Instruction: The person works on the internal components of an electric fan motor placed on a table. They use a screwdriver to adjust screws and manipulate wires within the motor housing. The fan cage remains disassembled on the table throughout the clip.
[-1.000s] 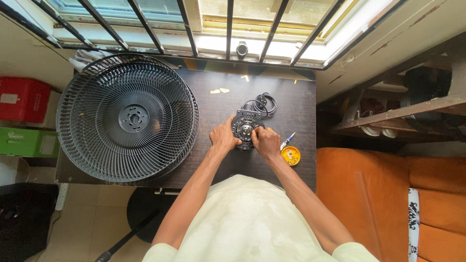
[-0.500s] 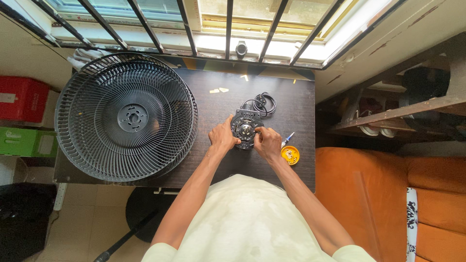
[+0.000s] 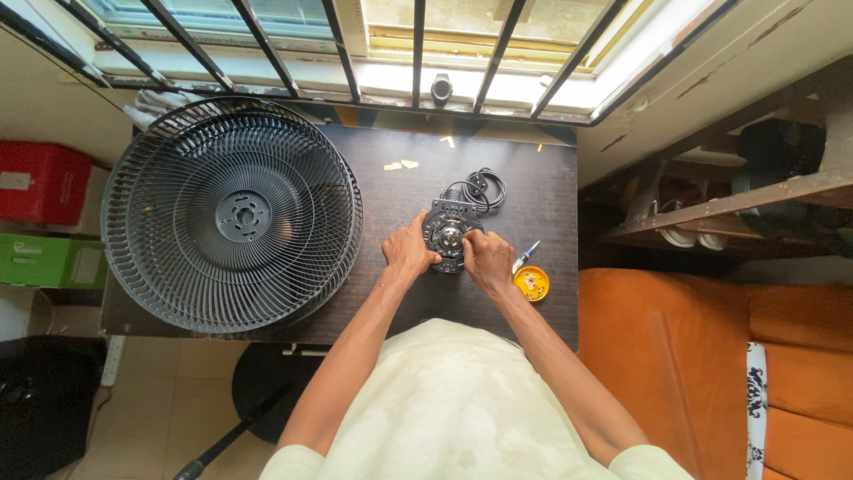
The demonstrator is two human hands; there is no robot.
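Since the earlier frame little had moved: the right hand [image 3: 488,260] had shifted slightly along the right side of the round black fan motor [image 3: 449,234], while the left hand [image 3: 409,252] kept its place on the motor's left edge. Both hands were curled partly closed around the motor, which sat on the dark table [image 3: 400,191] near its middle, just in front of a coiled black cord [image 3: 481,188]. Whether the right fingers pinched a small part was hard to tell from above. A small yellow dish [image 3: 531,283] lay just right of the right hand, and large black fan grilles [image 3: 231,213] lay stacked well to the left.
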